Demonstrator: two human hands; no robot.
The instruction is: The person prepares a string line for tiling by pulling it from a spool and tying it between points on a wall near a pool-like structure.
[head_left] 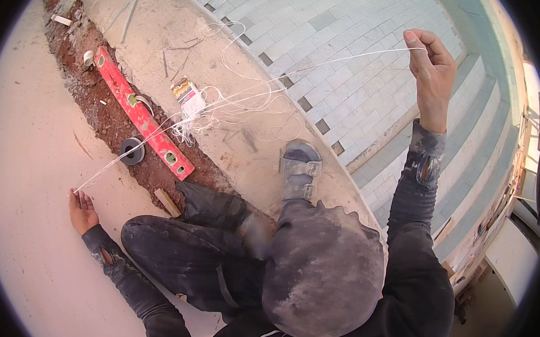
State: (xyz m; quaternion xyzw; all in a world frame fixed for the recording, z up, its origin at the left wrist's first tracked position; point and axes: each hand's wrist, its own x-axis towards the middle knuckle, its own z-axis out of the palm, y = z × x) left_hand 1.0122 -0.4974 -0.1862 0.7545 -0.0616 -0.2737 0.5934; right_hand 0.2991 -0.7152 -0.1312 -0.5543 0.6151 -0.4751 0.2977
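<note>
A thin white string (pixel 349 57) stretches across the view between my two hands. My right hand (pixel 435 76) is raised at the upper right, with thumb and fingers pinched on one strand. At the lower left, my left hand (pixel 83 212) is closed on the gathered strands at the other side. Between them, loose loops lie in a tangle (pixel 190 126) beside a small printed packet (pixel 187 95). The strands pass over a red spirit level (pixel 139 110), which lies lengthwise along a strip of reddish soil. A dark round disc (pixel 131 151) sits under the strands, next to the level.
My sandalled foot (pixel 301 164) stands on the concrete; my bent knee (pixel 322 275) fills the lower middle. A soil trench (pixel 74 54) cuts through the concrete. Grey paving tiles (pixel 314 18) and curved steps (pixel 467 136) lie to the right. A wood piece (pixel 167 203) rests by my leg.
</note>
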